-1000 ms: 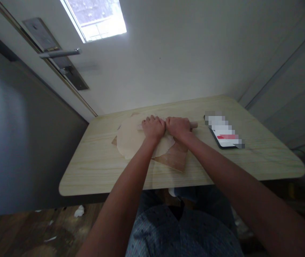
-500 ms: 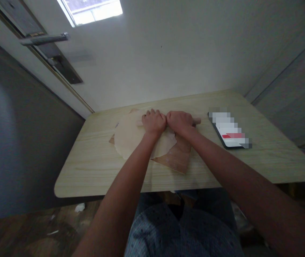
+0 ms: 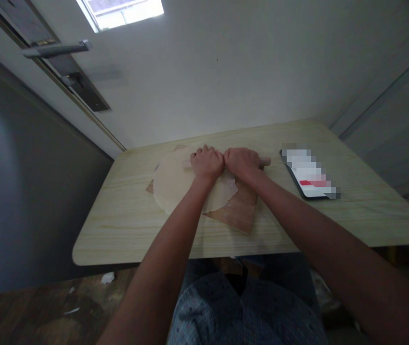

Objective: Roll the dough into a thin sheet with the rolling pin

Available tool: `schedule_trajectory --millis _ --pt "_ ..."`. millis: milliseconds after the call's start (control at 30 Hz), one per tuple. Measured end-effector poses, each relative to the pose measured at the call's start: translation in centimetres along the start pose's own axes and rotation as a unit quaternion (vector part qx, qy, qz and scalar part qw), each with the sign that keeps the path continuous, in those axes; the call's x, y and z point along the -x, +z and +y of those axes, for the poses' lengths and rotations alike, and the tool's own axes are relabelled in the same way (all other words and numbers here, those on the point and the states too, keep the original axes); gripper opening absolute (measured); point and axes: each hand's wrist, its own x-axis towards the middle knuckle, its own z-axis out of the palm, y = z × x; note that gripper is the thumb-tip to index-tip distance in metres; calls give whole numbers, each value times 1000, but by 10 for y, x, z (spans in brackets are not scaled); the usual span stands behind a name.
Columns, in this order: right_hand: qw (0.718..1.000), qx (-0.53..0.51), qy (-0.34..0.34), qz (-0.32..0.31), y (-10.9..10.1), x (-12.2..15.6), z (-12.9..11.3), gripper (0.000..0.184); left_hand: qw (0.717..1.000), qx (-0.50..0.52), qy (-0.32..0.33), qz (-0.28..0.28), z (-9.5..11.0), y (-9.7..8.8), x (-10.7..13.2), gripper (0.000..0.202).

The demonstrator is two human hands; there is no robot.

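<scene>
A thin round sheet of pale dough (image 3: 172,184) lies over a brown wooden board (image 3: 238,213) on the light wooden table (image 3: 125,225). My left hand (image 3: 207,163) and my right hand (image 3: 241,162) sit side by side, knuckles up, both closed over a wooden rolling pin (image 3: 265,162) that rests across the far part of the dough. Only the pin's two ends show, one at each side of my hands. My forearms reach in from the bottom of the view.
A phone (image 3: 310,175) with a lit screen lies on the table to the right of my hands. A door with a metal lever handle (image 3: 57,49) stands at the far left. Bits of white paper lie on the wooden floor (image 3: 107,278) below the table's left edge.
My hands and the rolling pin stay on the far part of the dough. The view has shifted slightly, so the door handle and the window sit higher in the frame.
</scene>
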Motion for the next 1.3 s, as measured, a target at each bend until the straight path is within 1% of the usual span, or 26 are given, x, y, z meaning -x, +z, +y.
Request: schedule_trajectory --millis 133,233,400,533,767,933,1300 --pt "1000 2 -5 12 -1 1 0 42 1000 -1 1 1 0 0 0 38" --pt "1000 1 3 6 -1 2 0 42 1000 -2 1 -3 -1 -1 1 39" --pt "1000 2 -5 0 -1 1 -1 41 1000 3 6 -7 -1 0 2 40" --pt "1000 9 10 8 0 2 -1 41 1000 3 3 -1 -1 1 2 39" --pt "1000 14 11 4 1 1 -1 42 1000 7 4 1 -2 4 1 38" --pt "1000 14 12 16 3 1 -1 42 1000 8 2 4 -1 2 2 37" --pt "999 25 -6 29 4 2 0 42 1000 7 8 11 -1 2 2 38"
